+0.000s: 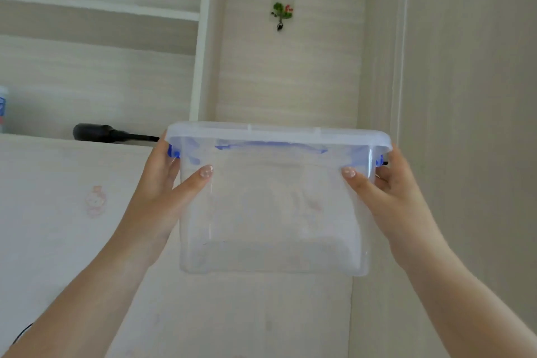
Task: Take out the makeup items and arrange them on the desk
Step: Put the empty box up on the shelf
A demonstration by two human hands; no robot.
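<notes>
I hold a clear plastic storage box (pixel 273 212) in the air in front of me, its lid on and blue clips at both ends. My left hand (pixel 171 192) grips its left end, thumb on the front wall. My right hand (pixel 386 192) grips the right end the same way. A blue handle shows through the lid area. No makeup items can be made out inside the box; its walls look see-through and pale.
A pale desk surface (pixel 58 227) lies below and to the left. A black plug with a cable (pixel 98 132) rests at its back edge. Shelves (pixel 101 9) rise behind; a small flower hook (pixel 281 15) is on the back panel.
</notes>
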